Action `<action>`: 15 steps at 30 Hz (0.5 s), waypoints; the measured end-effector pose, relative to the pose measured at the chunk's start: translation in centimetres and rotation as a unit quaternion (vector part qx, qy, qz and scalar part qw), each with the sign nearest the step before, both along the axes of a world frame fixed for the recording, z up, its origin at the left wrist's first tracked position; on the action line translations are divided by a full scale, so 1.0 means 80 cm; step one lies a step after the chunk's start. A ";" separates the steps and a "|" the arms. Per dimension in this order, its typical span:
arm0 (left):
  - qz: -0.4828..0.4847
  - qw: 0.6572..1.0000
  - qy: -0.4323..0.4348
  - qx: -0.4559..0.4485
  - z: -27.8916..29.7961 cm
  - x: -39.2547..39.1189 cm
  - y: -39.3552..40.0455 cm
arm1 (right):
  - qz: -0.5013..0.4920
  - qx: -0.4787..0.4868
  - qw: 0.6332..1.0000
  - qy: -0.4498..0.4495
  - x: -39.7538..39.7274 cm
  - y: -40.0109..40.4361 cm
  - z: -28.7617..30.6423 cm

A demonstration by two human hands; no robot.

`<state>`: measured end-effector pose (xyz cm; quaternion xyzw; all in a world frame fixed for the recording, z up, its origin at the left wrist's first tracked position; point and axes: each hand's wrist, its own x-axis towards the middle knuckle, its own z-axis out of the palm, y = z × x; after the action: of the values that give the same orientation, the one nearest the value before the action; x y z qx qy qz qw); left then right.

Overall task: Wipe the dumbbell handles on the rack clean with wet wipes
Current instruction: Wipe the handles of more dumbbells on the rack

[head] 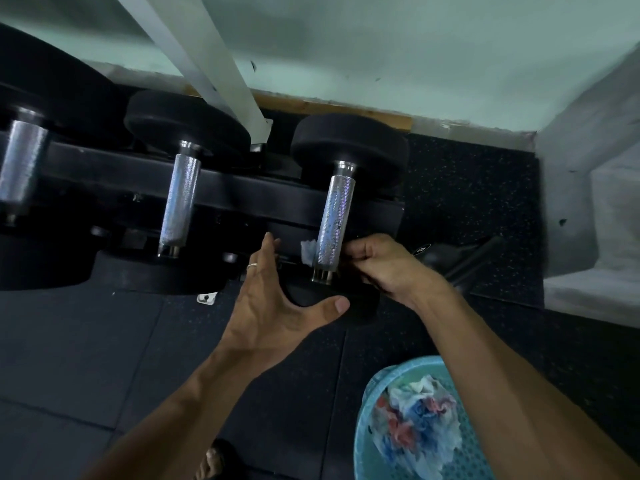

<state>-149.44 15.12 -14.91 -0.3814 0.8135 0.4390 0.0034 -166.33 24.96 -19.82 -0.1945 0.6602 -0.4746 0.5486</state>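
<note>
Rubber gym floor (104, 341), wet wipe (308, 250) between hands' fingers (353, 252)

Place looked like gym, probably small: dumbbells (332, 216) sat on black rack (242, 195), speckled rubber floor mats (467, 188) below.

Left hand (273, 299): silver ring (252, 266) on one finger | right hand (384, 265): no jewellery visible | both forearms bare, unsleeved

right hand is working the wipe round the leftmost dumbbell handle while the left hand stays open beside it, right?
Not the leftmost. The head view shows the right hand holding the wipe at the rightmost dumbbell handle. The left hand is open beside it, as you said.
</note>
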 end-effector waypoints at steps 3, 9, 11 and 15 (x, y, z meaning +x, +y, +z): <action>0.001 1.000 0.003 0.001 0.000 0.000 0.000 | -0.105 -0.021 0.994 0.016 0.001 -0.009 0.001; -0.001 1.000 -0.005 0.007 0.005 -0.002 0.001 | 0.018 0.018 0.999 0.021 0.001 0.003 -0.004; -0.001 1.000 -0.008 0.007 0.005 -0.002 0.001 | -0.089 0.011 0.996 0.002 -0.009 -0.011 0.003; 0.009 1.000 -0.012 0.011 0.005 0.000 -0.001 | -0.209 -0.032 0.976 -0.057 -0.008 -0.026 0.010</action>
<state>-149.47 15.06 -14.53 -0.3943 0.8050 0.4431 0.0136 -167.01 22.85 -19.01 -0.0422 0.6386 -0.6096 0.4677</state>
